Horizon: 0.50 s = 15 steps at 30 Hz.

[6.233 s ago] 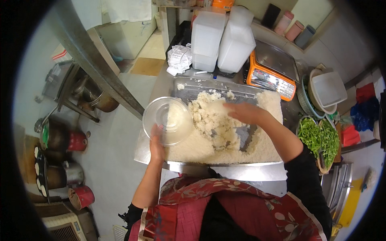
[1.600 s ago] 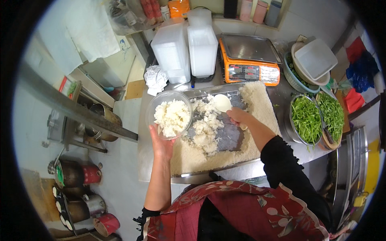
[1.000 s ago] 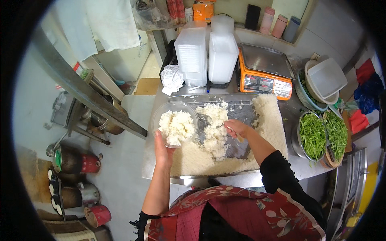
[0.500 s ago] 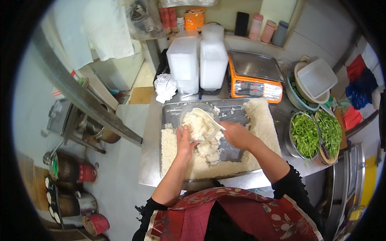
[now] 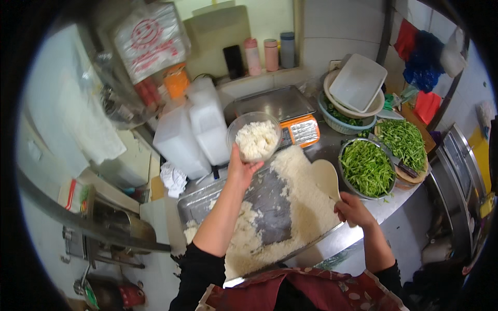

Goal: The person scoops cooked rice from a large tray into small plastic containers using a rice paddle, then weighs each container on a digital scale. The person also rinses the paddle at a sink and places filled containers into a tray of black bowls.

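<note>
My left hand [image 5: 244, 168] grips a clear round bowl [image 5: 234, 126] from its near side. White cooked rice [image 5: 257, 140] fills much of it. The bowl is raised over the far edge of the metal tray [image 5: 275, 215], in front of the orange scale [image 5: 305, 129], partly covering it; whether it touches the scale I cannot tell. Fingers of my right hand [image 5: 355, 210] wrap round the handle of a pale rice paddle [image 5: 326, 179], its blade over the rice [image 5: 306, 199] along the tray's right side. More rice lies along the tray's near and left parts.
Stacked white plastic containers [image 5: 179, 140] stand at the back left beside a crumpled cloth [image 5: 174, 179]. To the right are a metal bowl of cut greens [image 5: 367, 168] and a round board with greens [image 5: 402, 142] and a knife [image 5: 404, 167]. Basins [image 5: 359, 83] are stacked behind.
My left hand has moved the bowl up and away toward the scale. My right hand has drawn the paddle out of the bowl, rightward over the tray. The view has turned to the right.
</note>
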Available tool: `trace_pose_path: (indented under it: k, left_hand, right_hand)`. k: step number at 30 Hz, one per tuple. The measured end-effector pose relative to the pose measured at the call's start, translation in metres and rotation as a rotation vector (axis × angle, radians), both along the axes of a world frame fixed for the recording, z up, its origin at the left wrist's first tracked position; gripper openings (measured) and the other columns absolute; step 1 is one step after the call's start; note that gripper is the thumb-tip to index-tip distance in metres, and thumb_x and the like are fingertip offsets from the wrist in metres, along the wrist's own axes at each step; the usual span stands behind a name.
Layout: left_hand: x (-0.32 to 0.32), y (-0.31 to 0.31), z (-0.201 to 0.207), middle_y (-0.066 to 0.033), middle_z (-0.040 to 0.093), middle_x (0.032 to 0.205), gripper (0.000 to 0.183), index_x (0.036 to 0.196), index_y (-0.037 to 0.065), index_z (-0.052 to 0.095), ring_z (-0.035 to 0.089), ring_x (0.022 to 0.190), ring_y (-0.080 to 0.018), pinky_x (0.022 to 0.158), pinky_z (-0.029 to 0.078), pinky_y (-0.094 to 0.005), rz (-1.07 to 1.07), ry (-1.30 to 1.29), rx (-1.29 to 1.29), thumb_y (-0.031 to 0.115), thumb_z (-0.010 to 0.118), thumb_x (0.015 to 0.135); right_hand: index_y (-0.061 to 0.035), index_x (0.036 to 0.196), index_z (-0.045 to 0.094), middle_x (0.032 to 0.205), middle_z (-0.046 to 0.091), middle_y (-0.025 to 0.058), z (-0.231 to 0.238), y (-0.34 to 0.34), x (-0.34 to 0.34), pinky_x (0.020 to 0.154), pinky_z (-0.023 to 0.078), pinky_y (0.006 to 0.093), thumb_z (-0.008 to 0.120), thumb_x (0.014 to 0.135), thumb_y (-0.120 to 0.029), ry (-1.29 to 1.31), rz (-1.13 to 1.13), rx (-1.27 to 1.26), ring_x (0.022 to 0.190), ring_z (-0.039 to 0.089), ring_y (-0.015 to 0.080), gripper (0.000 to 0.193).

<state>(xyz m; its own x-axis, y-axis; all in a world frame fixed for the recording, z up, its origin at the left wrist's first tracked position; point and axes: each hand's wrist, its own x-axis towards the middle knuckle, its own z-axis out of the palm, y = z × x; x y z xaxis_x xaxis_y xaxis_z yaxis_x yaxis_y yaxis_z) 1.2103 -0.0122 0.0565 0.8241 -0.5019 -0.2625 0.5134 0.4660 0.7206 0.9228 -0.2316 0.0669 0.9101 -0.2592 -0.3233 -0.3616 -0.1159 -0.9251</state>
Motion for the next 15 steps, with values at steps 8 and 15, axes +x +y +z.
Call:
trace_pose_path:
  k: [8,15]
  left_hand:
    - [0.094,-0.121,-0.006,-0.0108,0.031,0.141,0.058,0.137,0.013,0.027,0.034,0.127,-0.0324,0.101,0.027,-0.0541,0.055,0.033,0.128,0.046,0.039,0.091]
    - [0.124,-0.113,-0.020,-0.0244,0.007,0.144,0.074,0.142,0.015,0.006,0.028,0.126,-0.0414,0.095,0.031,-0.0592,-0.087,0.352,0.077,0.051,0.043,0.089]
  right_hand:
    - [-0.0006,0.094,0.052,0.072,0.055,0.0034,-0.031,-0.012,-0.046,0.048,0.043,0.0243,0.046,0.085,-0.009,0.025,-0.173,0.159,0.052,0.051,0.0102,0.014]
    - [0.0009,0.095,0.051,0.074,0.055,0.0042,-0.044,-0.011,-0.053,0.050,0.045,0.0246,0.047,0.086,-0.011,0.058,-0.239,0.153,0.054,0.052,0.0107,0.015]
